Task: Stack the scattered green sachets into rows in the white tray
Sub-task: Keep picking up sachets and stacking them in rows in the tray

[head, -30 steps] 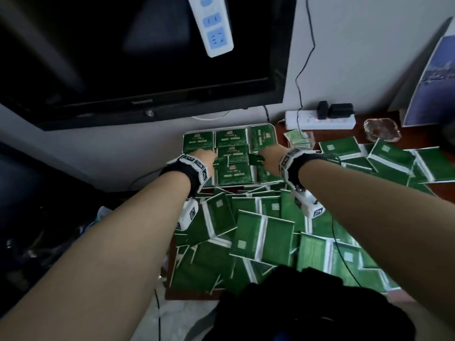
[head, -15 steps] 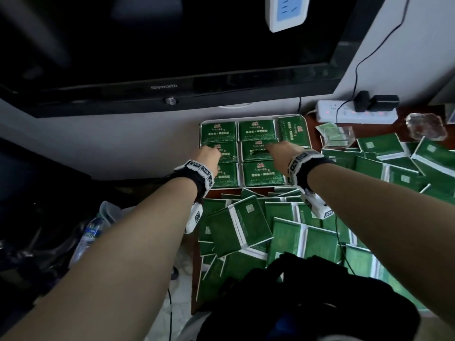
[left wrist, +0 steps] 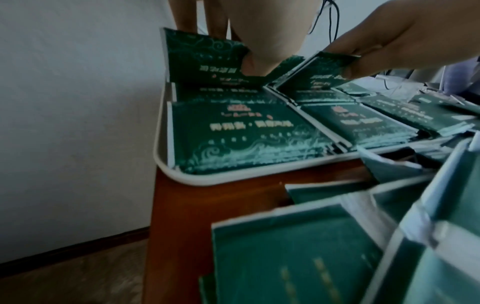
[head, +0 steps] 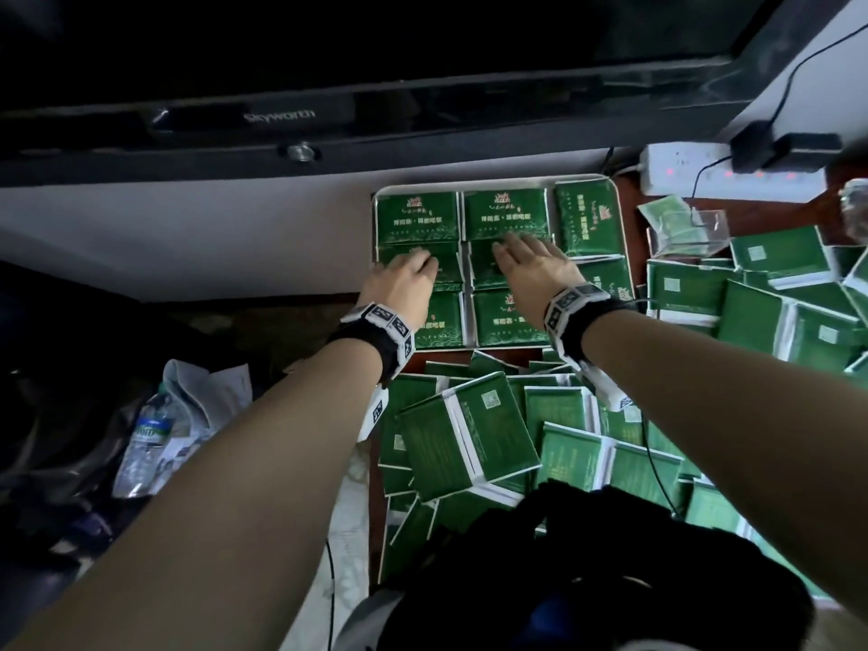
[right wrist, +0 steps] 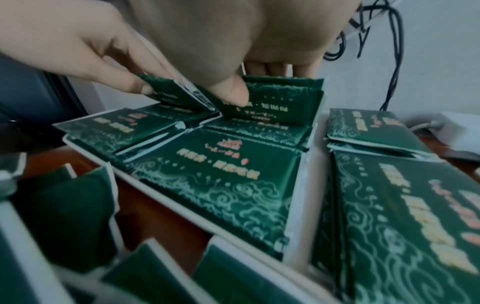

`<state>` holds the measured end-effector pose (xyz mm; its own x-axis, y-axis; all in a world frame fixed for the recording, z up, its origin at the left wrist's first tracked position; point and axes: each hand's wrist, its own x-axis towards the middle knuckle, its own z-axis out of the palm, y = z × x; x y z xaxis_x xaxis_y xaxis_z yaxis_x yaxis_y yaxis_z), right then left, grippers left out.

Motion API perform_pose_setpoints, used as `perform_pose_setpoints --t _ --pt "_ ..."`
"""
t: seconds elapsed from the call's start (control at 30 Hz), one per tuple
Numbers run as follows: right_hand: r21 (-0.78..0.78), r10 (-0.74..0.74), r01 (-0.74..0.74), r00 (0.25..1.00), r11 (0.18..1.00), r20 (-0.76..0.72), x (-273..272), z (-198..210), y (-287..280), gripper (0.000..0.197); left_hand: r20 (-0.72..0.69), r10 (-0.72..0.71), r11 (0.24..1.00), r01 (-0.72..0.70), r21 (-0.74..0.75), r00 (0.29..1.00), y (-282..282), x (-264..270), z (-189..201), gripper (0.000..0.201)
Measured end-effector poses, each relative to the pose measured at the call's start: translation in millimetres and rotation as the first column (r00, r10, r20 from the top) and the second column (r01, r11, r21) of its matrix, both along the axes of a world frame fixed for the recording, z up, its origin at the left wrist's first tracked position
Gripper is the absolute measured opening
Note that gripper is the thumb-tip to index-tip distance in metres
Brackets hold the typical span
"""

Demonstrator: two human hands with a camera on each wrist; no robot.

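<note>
The white tray [head: 493, 177] at the table's far edge holds green sachets in stacked rows. My left hand [head: 413, 261] is over the left stack of the middle row. In the left wrist view its thumb and fingers pinch a tilted green sachet [left wrist: 205, 59] just above that stack. My right hand [head: 513, 244] is over the centre stack of the middle row. There its thumb [right wrist: 233, 92] pinches another tilted sachet [right wrist: 283, 96]. Loose sachets [head: 469, 439] lie heaped on the table nearer to me and to the right.
A dark television hangs close above the tray. Right of the tray are a white power strip [head: 732, 173] with cables and a clear plastic box [head: 685, 232]. A black bag [head: 587, 556] lies at the near edge. A plastic bottle [head: 145, 444] sits off the table's left side.
Both hands have reached a little farther over the tray, from its near part to the middle row. The head view has moved closer and turned left.
</note>
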<state>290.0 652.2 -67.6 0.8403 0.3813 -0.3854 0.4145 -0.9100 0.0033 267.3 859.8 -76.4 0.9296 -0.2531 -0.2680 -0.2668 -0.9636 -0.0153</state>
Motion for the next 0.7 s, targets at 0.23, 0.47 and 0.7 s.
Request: perform_pose_setpoints --t 0.23,0.47,0.7 --pt "-0.003 -0.013 0.013 0.997 1.000 -0.071 -5 -18 -6 0.075 -0.014 -0.041 0.999 0.041 -0.011 0.999 8 -12 -24 0.063" --pt "0.001 -0.026 0.026 0.997 1.000 -0.070 2 -21 -2 0.079 0.000 -0.038 0.995 0.038 -0.089 0.999 17 0 -28 0.064" --pt "0.005 -0.041 0.042 0.995 0.999 -0.095 9 -19 -4 0.071 -0.024 -0.064 0.990 0.061 -0.131 0.998 20 9 -26 0.060"
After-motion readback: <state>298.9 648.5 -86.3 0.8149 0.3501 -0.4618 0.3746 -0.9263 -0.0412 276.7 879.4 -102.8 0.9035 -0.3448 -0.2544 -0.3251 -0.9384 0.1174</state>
